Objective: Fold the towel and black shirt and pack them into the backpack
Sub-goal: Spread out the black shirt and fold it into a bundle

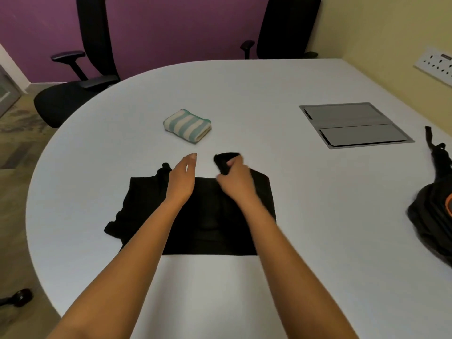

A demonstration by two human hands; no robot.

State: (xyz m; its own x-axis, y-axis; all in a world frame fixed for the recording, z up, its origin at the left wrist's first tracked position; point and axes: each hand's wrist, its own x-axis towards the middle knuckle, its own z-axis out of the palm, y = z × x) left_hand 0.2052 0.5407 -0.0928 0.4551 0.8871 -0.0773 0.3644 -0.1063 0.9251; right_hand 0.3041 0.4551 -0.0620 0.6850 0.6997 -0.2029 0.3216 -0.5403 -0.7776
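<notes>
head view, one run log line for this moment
towel: folded, on table | black shirt: spread out | left hand: open over shirt | right hand: grips shirt's far edge | backpack: table's right edge

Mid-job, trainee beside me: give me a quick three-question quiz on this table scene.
1. True or false: the striped towel is already folded.
2. Whose fingers pinch the black shirt? A) left B) right C) both
3. Toward which edge of the table does the backpack lie?
Key: 1 true. 2 B: the right hand pinches it, the left hand is open. 3 The right edge.
</notes>
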